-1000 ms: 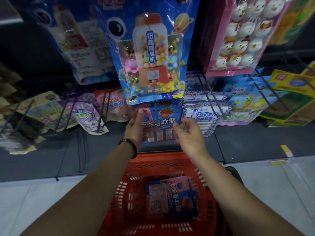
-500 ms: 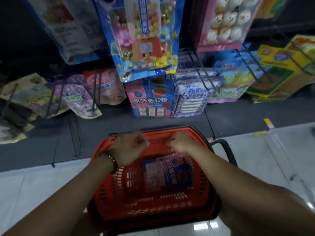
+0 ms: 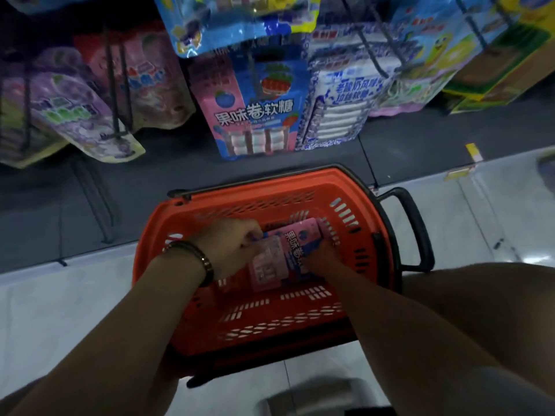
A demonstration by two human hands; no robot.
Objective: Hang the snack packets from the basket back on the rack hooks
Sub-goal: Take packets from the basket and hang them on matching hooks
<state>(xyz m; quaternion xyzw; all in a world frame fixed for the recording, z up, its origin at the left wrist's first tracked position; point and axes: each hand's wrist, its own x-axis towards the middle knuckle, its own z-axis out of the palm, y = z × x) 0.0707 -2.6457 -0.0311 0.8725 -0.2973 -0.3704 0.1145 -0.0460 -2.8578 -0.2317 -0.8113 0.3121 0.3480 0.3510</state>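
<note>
An orange basket (image 3: 246,205) stands on the floor below the rack. Inside it lies a pink and blue snack packet (image 3: 282,253). My left hand (image 3: 231,244) grips the packet's left edge, a dark bracelet on its wrist. My right hand (image 3: 321,259) reaches in at the packet's right side, its fingers tucked under the packet and mostly hidden. A matching pink and blue packet (image 3: 255,109) hangs on a rack hook (image 3: 252,76) straight above the basket.
Purple and pink packets (image 3: 75,115) hang on hooks to the left, blue-white packets (image 3: 339,106) and yellow ones (image 3: 495,64) to the right. The basket's black handle (image 3: 417,229) sticks out on the right. White floor tiles (image 3: 495,211) lie around the basket.
Both hands left the hanging packet on the rack, came down over the basket rim, and now reach inside and hold the packet lying there. The view tilted downward.
</note>
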